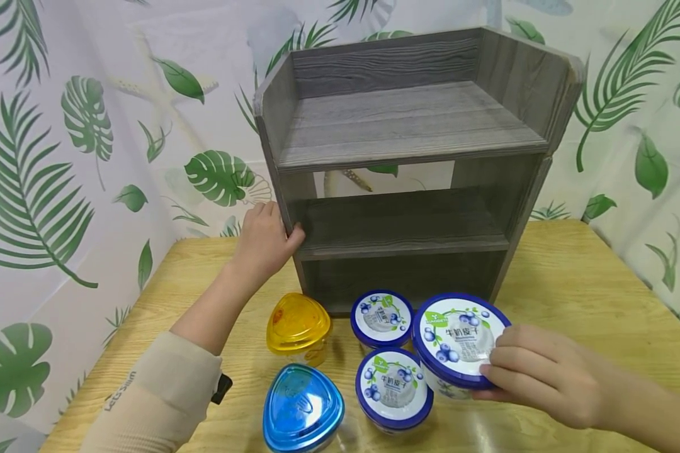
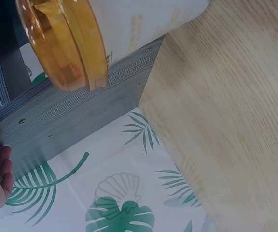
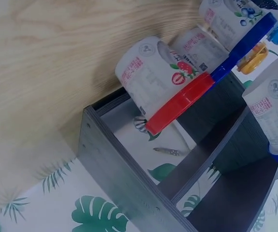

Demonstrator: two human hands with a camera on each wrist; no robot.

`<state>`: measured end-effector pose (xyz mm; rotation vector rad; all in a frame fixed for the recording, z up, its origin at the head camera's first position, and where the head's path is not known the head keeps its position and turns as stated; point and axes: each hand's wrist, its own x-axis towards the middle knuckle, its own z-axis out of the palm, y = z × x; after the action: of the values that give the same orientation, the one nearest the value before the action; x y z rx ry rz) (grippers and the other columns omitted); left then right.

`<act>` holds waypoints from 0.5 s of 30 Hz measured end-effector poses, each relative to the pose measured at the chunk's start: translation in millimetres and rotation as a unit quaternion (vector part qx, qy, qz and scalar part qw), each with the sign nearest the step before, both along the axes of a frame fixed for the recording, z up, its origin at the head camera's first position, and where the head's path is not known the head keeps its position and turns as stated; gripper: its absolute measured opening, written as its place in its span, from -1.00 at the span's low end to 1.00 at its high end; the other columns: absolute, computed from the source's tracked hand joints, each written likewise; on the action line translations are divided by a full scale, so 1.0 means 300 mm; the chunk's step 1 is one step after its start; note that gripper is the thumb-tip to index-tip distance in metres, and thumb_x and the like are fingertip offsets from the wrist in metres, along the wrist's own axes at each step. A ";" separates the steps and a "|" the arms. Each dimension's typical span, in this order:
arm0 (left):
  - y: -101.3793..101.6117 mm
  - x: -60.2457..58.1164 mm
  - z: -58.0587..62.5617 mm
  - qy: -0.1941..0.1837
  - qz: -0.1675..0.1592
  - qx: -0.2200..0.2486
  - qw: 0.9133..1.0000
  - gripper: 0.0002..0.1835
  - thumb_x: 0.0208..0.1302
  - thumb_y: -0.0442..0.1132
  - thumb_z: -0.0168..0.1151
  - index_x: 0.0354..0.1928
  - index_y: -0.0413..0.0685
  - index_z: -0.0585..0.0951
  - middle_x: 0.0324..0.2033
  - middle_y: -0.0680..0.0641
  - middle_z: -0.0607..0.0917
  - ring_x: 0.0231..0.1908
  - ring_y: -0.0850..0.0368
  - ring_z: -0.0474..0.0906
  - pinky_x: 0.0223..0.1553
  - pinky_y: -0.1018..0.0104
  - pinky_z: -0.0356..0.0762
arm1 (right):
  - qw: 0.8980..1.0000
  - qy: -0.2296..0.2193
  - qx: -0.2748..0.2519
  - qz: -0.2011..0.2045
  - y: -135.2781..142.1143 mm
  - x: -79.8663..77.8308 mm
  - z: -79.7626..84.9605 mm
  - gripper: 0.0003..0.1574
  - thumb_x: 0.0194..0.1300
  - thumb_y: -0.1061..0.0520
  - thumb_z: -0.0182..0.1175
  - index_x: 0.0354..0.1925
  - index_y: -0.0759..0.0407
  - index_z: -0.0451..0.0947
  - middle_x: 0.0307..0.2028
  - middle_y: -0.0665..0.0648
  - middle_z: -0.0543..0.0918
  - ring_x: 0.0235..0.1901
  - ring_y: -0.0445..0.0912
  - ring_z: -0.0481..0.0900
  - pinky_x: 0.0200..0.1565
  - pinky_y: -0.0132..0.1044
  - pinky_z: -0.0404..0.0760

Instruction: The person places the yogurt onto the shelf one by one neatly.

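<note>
The fingers of the right hand (image 1: 549, 374) grip the side of a round white tub with a blue-rimmed, blueberry-printed lid (image 1: 459, 336), raised above the pale wooden table (image 1: 578, 289). Over there, the left hand (image 1: 265, 238) has its fingers wrapped around the left upright of a grey wood-grain shelf unit (image 1: 391, 126). Before the unit stand two matching blueberry tubs (image 1: 393, 385), beside a container with an amber, rounded-triangular lid (image 1: 297, 319) and another with a shiny blue one (image 1: 301, 402). The right wrist view also catches a red-lidded strawberry tub (image 3: 160, 77).
</note>
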<state>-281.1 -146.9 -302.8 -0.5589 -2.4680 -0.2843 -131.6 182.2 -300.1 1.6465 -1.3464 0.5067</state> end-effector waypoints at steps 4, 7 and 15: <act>0.000 -0.002 -0.003 0.002 0.003 -0.006 1.000 -0.67 0.21 -0.13 0.06 -0.29 -0.34 0.49 -0.43 -0.25 0.55 -0.28 -0.19 0.45 -0.20 0.03 0.36 | 1.000 -0.010 0.015 -0.016 -0.001 -0.014 0.008 -0.70 0.32 0.12 0.13 -0.48 0.30 0.54 -0.50 0.10 0.55 -0.51 -0.12 0.42 -0.50 -0.44 0.44; 0.000 -0.002 -0.003 -0.001 0.006 -0.007 1.000 -0.67 0.22 -0.13 0.06 -0.28 -0.35 0.48 -0.42 -0.25 0.55 -0.26 -0.19 0.45 -0.19 0.03 0.36 | 1.000 -0.012 0.017 -0.022 -0.005 -0.027 0.011 -0.69 0.32 0.10 0.14 -0.48 0.30 0.54 -0.50 0.10 0.55 -0.51 -0.13 0.42 -0.49 -0.44 0.45; 0.001 -0.002 -0.001 -0.010 0.011 -0.007 1.000 -0.65 0.22 -0.11 0.05 -0.28 -0.35 0.49 -0.41 -0.25 0.55 -0.26 -0.18 0.44 -0.17 0.03 0.35 | 1.000 0.015 0.006 -0.019 -0.030 -0.056 0.036 -0.69 0.31 0.12 0.15 -0.49 0.31 0.53 -0.52 0.12 0.55 -0.53 -0.11 0.43 -0.50 -0.43 0.45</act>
<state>-281.6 -146.5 -303.1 -0.5380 -2.4966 -0.2650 -148.4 173.1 -289.4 1.6293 -1.3572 0.4505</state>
